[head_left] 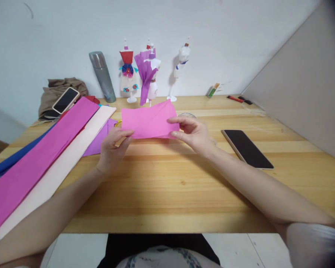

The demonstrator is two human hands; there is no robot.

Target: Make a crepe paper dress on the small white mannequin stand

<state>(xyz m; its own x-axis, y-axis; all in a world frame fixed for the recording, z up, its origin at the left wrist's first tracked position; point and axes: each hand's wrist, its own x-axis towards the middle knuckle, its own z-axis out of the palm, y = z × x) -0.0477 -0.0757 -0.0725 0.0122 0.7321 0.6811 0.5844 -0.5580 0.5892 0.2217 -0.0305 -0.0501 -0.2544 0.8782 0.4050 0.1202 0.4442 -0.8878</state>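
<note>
"Pale wall (220, 26) at the back, with a light wooden table (181, 201) running up to it. What's lined up over there?"

"Small dress forms: a red-topped form (126, 57), a purple-draped form (145, 76), and a white form (184, 55) off to the right. Left of them, a grey flask (104, 80)."

"And the hands?"

"Both are on one pink sheet (147, 121), held up over the middle of the table. The left hand (112, 149) has its lower left corner in a narrow pinch."

"Looks to me like the right hand (194, 137) is a bit wider: fingers on the face of the sheet near its right end, thumb by the bottom edge."

"True. By the left arm, a magenta strip (47, 156) lies alongside a white strip (64, 165), and a purple piece (96, 143) shows just past them."

"Plus a dark-screened tablet (247, 149) near the right forearm, and a phone (66, 100) by the brown cloth (48, 98) at far left."
</note>
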